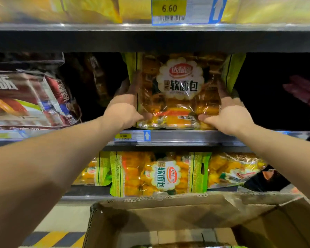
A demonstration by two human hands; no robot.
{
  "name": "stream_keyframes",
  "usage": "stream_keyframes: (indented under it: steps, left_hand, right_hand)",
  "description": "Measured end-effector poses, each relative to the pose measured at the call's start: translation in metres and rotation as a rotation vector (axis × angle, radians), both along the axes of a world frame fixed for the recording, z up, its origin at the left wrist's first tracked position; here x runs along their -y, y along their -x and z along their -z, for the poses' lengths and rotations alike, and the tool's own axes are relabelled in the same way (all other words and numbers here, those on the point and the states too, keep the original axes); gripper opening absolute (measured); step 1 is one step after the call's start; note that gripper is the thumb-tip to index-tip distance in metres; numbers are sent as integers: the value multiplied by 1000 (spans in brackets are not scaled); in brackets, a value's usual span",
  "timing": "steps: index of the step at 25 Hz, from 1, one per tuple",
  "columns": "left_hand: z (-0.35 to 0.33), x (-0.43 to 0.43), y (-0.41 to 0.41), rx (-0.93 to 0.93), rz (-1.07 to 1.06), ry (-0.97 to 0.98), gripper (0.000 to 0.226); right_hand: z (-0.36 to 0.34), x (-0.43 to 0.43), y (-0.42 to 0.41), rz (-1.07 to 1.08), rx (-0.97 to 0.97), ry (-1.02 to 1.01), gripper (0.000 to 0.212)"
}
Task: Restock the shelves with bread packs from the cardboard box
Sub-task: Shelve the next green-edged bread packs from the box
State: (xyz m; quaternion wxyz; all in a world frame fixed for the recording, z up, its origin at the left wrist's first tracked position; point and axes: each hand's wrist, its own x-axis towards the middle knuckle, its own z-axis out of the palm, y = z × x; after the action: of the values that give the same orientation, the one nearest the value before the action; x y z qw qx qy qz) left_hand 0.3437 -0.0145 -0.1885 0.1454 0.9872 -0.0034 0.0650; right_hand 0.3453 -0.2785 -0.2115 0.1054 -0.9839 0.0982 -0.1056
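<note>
Cardboard box (168,217), flaps open, sits below my forearms. My L hand (123,111) & R hand (229,115) each grip a side of the bread pack (181,90), upright at front of middle shelf (186,137).

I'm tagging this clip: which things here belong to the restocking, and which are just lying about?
Job: bread pack, left hand, right hand, shelf, box.
Lying about: red bags, 6.60 tag, yellow packs above.

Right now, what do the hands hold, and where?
One bread pack, upright on the shelf: left hand grips its left edge, right hand its right edge.
</note>
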Motion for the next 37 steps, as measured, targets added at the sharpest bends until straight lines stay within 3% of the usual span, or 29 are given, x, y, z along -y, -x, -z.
stream_keyframes:
  steps: [3, 5, 10, 15, 19, 22, 25, 29, 33, 37]
  left_hand:
    - [4, 0, -30, 75, 17, -28, 108]
    - [5, 3, -46, 154, 20, -15, 118]
    - [16, 13, -74, 264, -40, -114, 113]
    - [12, 9, -62, 184, -66, -116, 109]
    - [-8, 8, -9, 130, -48, -119, 93]
    - [-26, 28, 58, 245, 22, -197, 85]
    - [-25, 47, 125, 295, 152, -133, 94]
    - [-9, 66, 208, 144, 192, -93, 90]
    - [17, 65, 276, -7, 263, -4, 87]
    - [56, 54, 308, -323, 296, -105, 87]
  right_hand:
    - [4, 3, -24, 40, -4, 70, 111]
    - [9, 9, -40, 21, 58, 39, 112]
    - [10, 14, -67, 11, 137, -4, 116]
    - [-5, 7, -41, 62, 67, -19, 102]
    - [-23, -1, 17, 85, 62, 124, 79]
    - [-32, -3, 71, -112, 205, 138, 88]
    - [-33, -7, 128, -236, 151, 151, 90]
    - [-28, -7, 202, -293, 66, 78, 90]
    - [-7, 7, 266, -362, -29, -189, 88]
    - [27, 26, 307, -365, -309, -218, 96]
